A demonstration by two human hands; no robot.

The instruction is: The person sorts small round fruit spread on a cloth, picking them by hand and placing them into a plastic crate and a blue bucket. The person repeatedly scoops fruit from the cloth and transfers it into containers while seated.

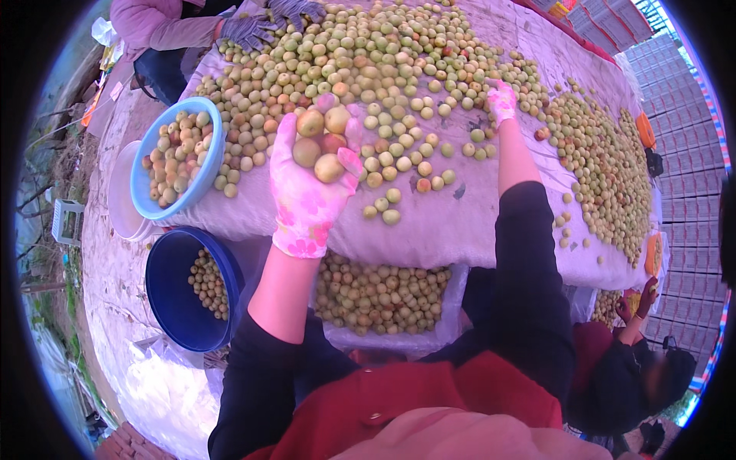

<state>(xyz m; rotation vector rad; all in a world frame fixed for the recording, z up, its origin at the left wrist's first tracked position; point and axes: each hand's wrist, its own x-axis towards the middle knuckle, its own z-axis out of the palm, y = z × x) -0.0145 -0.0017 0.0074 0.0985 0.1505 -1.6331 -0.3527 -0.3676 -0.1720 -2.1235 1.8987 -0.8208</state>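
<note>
Head view: five nearly spherical fruits [306, 152], pointing no particular way, lie above the near edge of the table [429, 226] in the left hand [308, 188], palm up, half-curled around them. The right hand [503, 101] is among loose fruits [404, 163], its grip unclear; one light-blue basin [217, 157] stands by the left edge.

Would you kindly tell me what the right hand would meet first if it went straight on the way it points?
Most likely the fruit just beyond the right hand; depth is unclear here, so it may already touch some.
</note>
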